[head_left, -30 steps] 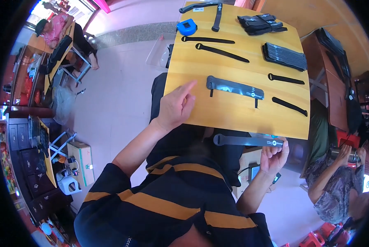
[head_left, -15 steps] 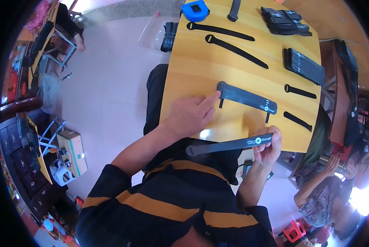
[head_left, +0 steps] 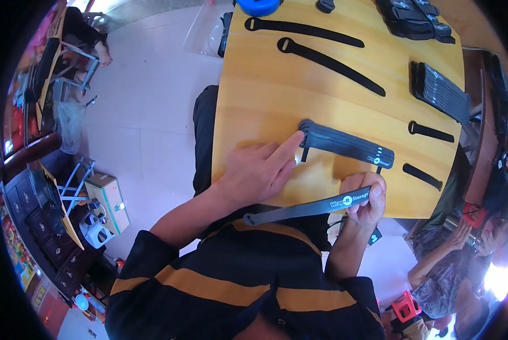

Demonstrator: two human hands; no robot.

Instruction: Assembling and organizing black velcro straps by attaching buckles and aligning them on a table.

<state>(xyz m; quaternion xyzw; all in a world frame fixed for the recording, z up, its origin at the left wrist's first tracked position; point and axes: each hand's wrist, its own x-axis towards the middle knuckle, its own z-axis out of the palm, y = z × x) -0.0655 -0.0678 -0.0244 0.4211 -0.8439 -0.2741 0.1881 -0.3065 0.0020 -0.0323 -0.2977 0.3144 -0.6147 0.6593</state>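
1. The wooden tabletop (head_left: 254,85) fills the upper middle; its far edge is cut off at the top of the view.
2. The left hand (head_left: 254,170) lies palm down on the tabletop, forefinger stretched out, its tip touching the left end of a stack of black straps (head_left: 344,144); it grips nothing.
3. The right hand (head_left: 364,198) sits at the near edge, fingers curled tight around one end of a single black strap (head_left: 299,209), which reaches left across the person's chest.
4. A blue round thing (head_left: 258,5) at the top is mostly cut off.
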